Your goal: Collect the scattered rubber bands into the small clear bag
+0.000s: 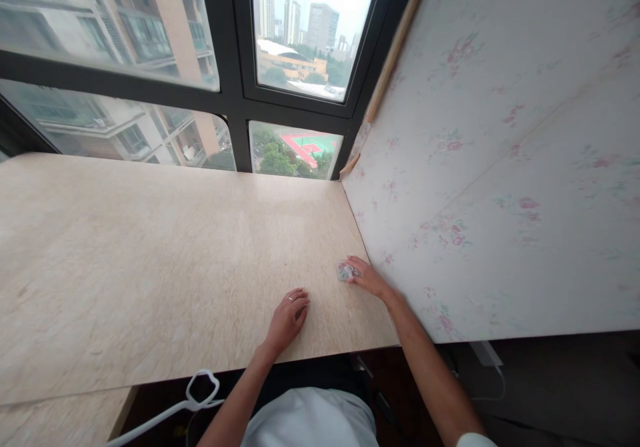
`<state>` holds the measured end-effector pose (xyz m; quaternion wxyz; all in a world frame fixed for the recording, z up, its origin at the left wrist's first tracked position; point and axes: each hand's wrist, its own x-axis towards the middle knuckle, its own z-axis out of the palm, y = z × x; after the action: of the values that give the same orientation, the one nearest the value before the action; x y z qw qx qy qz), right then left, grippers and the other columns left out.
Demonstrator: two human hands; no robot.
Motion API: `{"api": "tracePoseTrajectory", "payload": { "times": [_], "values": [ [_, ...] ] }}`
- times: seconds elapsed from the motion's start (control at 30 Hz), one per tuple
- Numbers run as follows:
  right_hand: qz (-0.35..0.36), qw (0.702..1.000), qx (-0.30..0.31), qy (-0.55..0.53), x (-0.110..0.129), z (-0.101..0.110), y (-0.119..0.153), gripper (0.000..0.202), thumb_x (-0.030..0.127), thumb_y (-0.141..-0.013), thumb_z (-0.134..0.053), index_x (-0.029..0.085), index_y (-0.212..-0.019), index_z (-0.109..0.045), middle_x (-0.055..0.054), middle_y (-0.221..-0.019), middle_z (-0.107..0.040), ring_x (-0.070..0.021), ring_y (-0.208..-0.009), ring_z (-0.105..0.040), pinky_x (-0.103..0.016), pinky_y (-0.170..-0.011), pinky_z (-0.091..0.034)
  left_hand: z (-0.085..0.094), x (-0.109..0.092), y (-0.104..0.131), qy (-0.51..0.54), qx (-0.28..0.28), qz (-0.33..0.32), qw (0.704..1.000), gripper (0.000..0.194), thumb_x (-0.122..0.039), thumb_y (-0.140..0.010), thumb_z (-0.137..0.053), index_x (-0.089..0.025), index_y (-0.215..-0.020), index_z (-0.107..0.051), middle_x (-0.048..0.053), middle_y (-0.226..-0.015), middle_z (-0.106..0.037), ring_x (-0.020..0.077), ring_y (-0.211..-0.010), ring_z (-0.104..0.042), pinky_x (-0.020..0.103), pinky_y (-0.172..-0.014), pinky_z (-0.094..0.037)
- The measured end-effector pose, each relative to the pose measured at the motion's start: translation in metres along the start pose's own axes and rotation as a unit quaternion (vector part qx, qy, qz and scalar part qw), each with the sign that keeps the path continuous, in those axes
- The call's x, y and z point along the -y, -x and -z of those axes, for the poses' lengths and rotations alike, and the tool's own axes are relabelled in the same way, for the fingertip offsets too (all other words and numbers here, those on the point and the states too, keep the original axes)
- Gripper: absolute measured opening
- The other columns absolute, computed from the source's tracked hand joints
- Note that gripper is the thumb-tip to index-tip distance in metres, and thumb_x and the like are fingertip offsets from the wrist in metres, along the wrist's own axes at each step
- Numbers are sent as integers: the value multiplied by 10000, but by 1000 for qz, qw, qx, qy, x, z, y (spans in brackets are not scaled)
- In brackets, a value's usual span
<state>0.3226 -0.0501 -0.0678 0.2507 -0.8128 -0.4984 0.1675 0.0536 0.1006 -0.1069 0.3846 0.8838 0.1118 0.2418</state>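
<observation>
My right hand (364, 276) is at the right side of the stone-look sill, its fingers and thumb closed on the edges of a small flat clear case with a red and green print (345, 272). The case lies at or just above the surface; I cannot tell whether it touches. Its right end is partly hidden by the hand. To the left and nearer to me, my left hand (289, 316) rests on the sill with nothing in it. Its fingers are slightly bent, the thumb is apart from them, and a ring shows on one finger.
The beige sill (150, 254) runs wide to the left, below dark-framed windows (235, 100). A wall with flowered paper (490, 167) rises close beside my right arm. A white looped frame (203, 388) stands below the sill's front edge. A white cable (501, 387) hangs at the lower right.
</observation>
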Motion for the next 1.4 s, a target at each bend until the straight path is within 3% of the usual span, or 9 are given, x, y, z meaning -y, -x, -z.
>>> {"api": "tracePoseTrajectory", "payload": {
  "times": [0.2,0.3,0.4,0.47,0.53,0.7,0.83,1.0,1.4],
  "values": [
    [21,1000,15,-9,19,-6,2,589,273,-730,-671,227,-1296,-516,-100,-1409,-433,-237,-1344,-316,-460,-1113,-240,1,-1,0,6,-5,-5,1000,224,-178,-880,-461,-200,-995,-652,80,-1122,-637,211,-1179,-507,417,-978,-447],
    [23,999,-38,-18,38,-6,10,644,309,-731,-682,208,-1331,-470,-118,-1413,-421,-249,-1341,-318,-462,-1105,-256,1,-3,0,18,-6,-1,1000,219,-170,-875,-466,-200,-983,-655,80,-1113,-639,206,-1180,-506,410,-981,-442],
    [37,991,-117,-47,71,-14,24,488,354,-813,-607,201,-1268,-517,-118,-1325,-510,-231,-1262,-424,-415,-1062,-322,2,-4,2,46,-21,18,999,210,-170,-871,-470,-194,-972,-653,81,-1090,-646,198,-1135,-539,397,-962,-453],
    [49,986,-140,-79,97,-29,35,312,378,-861,-551,201,-1112,-604,-98,-1157,-614,-211,-1120,-534,-360,-971,-399,5,-4,5,72,-44,42,996,210,-164,-865,-465,-192,-963,-649,79,-1063,-654,185,-1057,-581,375,-922,-475],
    [62,986,-90,-123,121,-50,41,242,398,-887,-514,194,-900,-645,-53,-900,-664,-170,-870,-604,-279,-781,-458,11,-4,9,93,-69,66,991,215,-143,-850,-457,-194,-942,-645,72,-1014,-666,170,-972,-612,347,-870,-495],
    [42,980,-10,-194,157,-110,35,450,444,-926,-423,172,-603,-579,17,-567,-569,-109,-545,-525,-219,-559,-365,36,0,23,78,-147,116,979,219,-101,-799,-454,-192,-874,-639,48,-894,-672,157,-868,-623,302,-792,-502],
    [44,979,-31,-198,171,-140,24,516,445,-929,-411,174,-505,-521,26,-475,-521,-105,-481,-502,-222,-550,-336,60,6,38,36,-215,162,962,211,-102,-797,-444,-190,-851,-628,41,-860,-661,154,-820,-617,277,-726,-497],
    [85,981,-60,-164,174,-152,23,565,421,-926,-428,177,-416,-436,30,-411,-471,-99,-439,-466,-229,-565,-326,76,13,57,16,-264,213,941,186,-139,-810,-439,-188,-825,-618,39,-834,-653,162,-784,-615,281,-692,-494],
    [103,982,-100,-124,174,-156,17,614,413,-932,-377,171,-367,-387,43,-354,-345,-72,-352,-352,-220,-467,-267,75,14,52,-66,-193,201,958,177,-195,-811,-438,-201,-791,-614,55,-812,-649,196,-791,-603,323,-714,-491]
  ]
}}
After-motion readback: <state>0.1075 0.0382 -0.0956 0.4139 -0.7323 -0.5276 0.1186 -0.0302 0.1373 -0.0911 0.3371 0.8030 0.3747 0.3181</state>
